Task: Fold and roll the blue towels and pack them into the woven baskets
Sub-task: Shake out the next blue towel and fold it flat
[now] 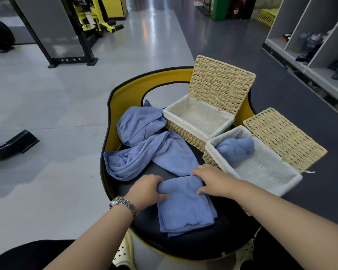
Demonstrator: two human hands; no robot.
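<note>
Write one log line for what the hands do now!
left hand: grips folded towel | right hand: grips it too | near basket: one rolled towel

A gym: weight machine [90, 20], cubby lockers [310, 41].

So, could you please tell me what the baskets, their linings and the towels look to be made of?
Near basket and far basket: seemingly woven straw or paper rope, matte tan, visible twisted strands. Lining: off-white fabric with small eyelet holes. Folded towel: soft blue cloth, probably microfibre; fuzzy, matte, limp folds.
</note>
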